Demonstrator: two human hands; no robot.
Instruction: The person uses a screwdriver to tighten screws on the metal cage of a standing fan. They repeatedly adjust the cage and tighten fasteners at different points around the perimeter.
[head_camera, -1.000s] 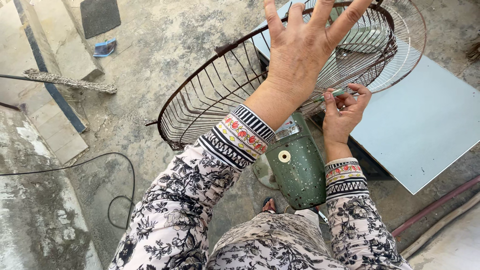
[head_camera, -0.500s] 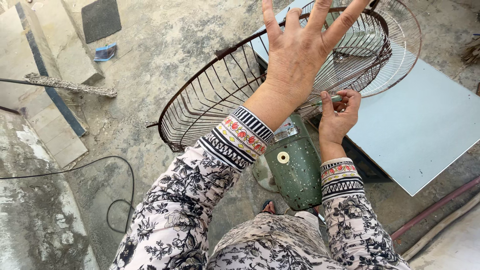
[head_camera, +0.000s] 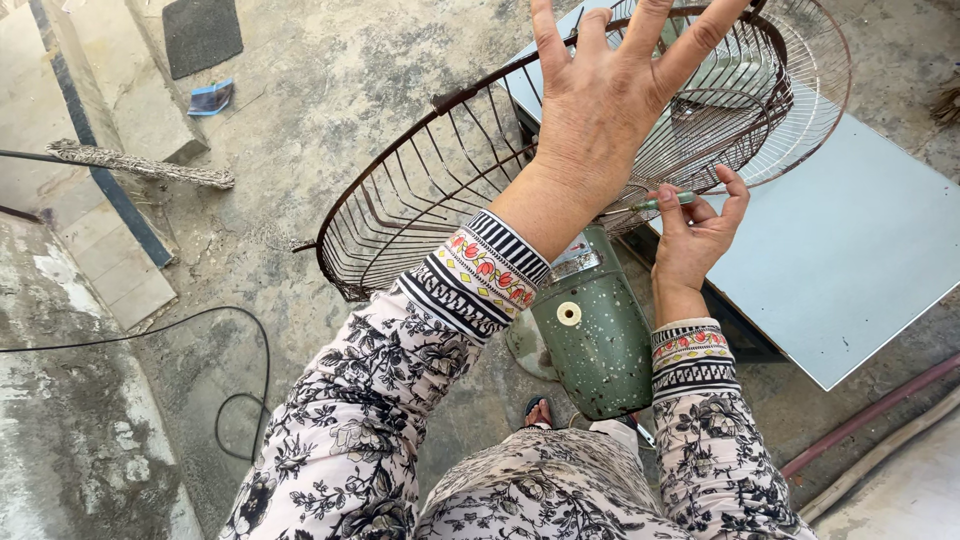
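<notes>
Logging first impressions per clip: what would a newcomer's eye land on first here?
The rusty wire fan guard fills the upper middle, with the left hand spread against it. Below sits the green motor housing; at its right, the right hand pinches a slim green-handled tool against the guard.

Outdoor yard, rough concrete floor (head_camera: 330, 90), broom (head_camera: 140, 165)

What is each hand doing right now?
Left hand: open, fingers spread, resting on the rusty fan guard.
Right hand: closed on a thin green-handled tool, likely a screwdriver.
</notes>
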